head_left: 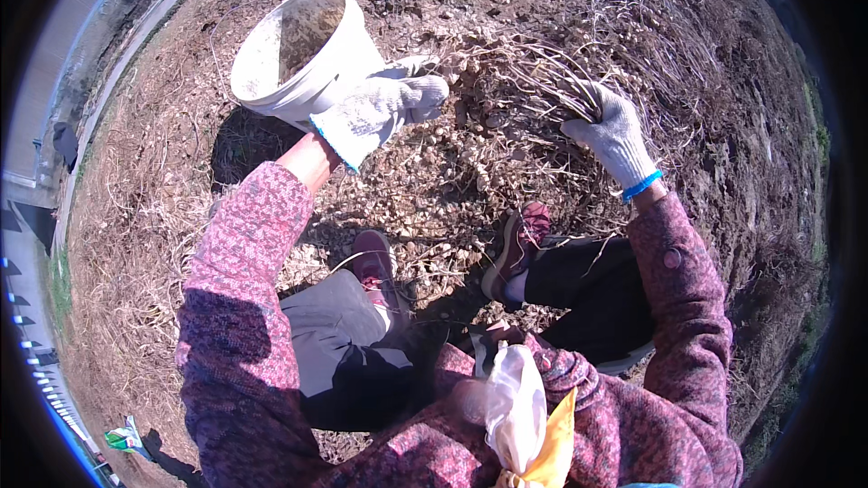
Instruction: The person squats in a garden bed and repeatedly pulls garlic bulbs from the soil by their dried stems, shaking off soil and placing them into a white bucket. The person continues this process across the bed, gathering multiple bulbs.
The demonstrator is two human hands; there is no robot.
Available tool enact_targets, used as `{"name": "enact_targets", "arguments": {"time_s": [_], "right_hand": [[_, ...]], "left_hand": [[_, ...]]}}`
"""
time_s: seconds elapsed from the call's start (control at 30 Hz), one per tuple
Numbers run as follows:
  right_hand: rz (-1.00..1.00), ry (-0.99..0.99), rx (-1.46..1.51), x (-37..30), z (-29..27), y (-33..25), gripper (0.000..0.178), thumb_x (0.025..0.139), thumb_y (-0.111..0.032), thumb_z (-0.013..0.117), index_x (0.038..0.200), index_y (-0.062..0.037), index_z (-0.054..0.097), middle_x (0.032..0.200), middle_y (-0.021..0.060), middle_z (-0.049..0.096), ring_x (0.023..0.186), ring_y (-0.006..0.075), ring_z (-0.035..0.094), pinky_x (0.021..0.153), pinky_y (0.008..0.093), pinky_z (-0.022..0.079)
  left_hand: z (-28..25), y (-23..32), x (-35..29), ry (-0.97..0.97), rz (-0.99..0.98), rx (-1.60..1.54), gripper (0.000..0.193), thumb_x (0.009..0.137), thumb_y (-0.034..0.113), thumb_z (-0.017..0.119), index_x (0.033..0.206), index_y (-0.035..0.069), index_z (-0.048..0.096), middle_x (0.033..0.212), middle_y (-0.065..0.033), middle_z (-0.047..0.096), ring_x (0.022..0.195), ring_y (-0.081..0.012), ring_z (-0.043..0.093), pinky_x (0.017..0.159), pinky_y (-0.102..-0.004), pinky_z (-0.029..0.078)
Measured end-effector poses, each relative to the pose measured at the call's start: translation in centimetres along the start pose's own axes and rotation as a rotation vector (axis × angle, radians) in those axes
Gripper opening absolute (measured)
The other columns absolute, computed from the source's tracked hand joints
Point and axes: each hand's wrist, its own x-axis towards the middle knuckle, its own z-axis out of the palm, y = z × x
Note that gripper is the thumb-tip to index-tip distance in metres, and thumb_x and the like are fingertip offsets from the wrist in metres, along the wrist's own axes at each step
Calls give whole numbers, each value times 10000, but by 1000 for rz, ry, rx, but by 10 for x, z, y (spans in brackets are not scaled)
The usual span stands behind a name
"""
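My right hand [616, 134], in a white knitted glove with a blue cuff, is closed around a bundle of dry plant stems [529, 70]. The bundle's tangled end spreads leftward over the ground. My left hand [384, 111], in a matching glove, reaches in front of a white bucket [348, 61]. Its fingers point right towards the bundle and stand apart, with nothing visible in them. Tilted over to the left, the bucket shows a dirty inner wall; whether my left hand touches it I cannot tell. Small pale pod-like pieces [425, 158] lie scattered between my hands and feet.
My shoes [373, 262] are planted on the littered soil. A thick heap of dry stems [714, 81] lies to the right. At the far left runs a pale paved strip [136, 54], and a green and white bag [127, 436] lies at the lower left.
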Motion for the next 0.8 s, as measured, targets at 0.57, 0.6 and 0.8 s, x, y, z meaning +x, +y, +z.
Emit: {"name": "enact_targets", "arguments": {"time_s": [0.57, 0.6, 0.8], "right_hand": [[-192, -26, -269, -5, 9, 8, 514, 750, -58, 757, 1253, -71, 654, 1037, 107, 723, 918, 171, 678, 828, 303, 531], [-201, -15, -278, -5, 10, 7, 510, 750, -55, 755, 1250, -69, 655, 1038, 106, 722, 915, 171, 676, 829, 301, 530], [-187, -37, -177, -8, 15, 1, 473, 757, -23, 746, 1222, -65, 667, 1045, 58, 714, 920, 120, 647, 833, 275, 522]], "left_hand": [[11, -1, 15, -55, -100, 457, 332, 877, -14, 647, 1208, 0, 642, 1092, -87, 696, 977, -205, 673, 853, -306, 560], [11, 0, 14, -68, -110, 496, 335, 874, -15, 647, 1208, 3, 643, 1089, -86, 697, 974, -203, 673, 853, -307, 559], [22, 6, 15, -148, -162, 690, 352, 856, -21, 648, 1205, 17, 649, 1075, -81, 701, 953, -193, 676, 852, -311, 549]]}}
